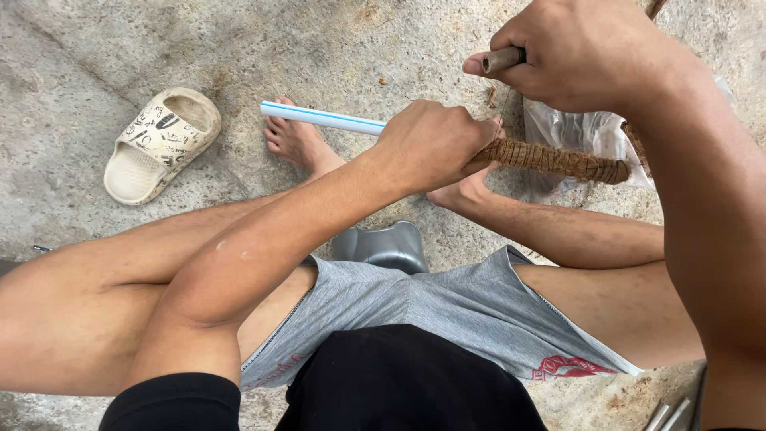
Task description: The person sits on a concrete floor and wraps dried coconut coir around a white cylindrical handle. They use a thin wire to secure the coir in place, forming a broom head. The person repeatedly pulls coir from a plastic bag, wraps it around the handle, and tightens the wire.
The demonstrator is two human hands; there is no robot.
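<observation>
You are seated over a concrete floor [335,48], legs apart. A clear plastic bag [574,132] lies beyond your right foot. Your left hand [431,144] is closed around a white pipe [319,117] with a blue stripe, at the point where its brown fibre wrapping [558,162] begins. Your right hand [582,52] is clenched on a short brown stick [503,59] (far end hidden), just above the wrapping. A cream slipper [159,144] lies well apart, left.
</observation>
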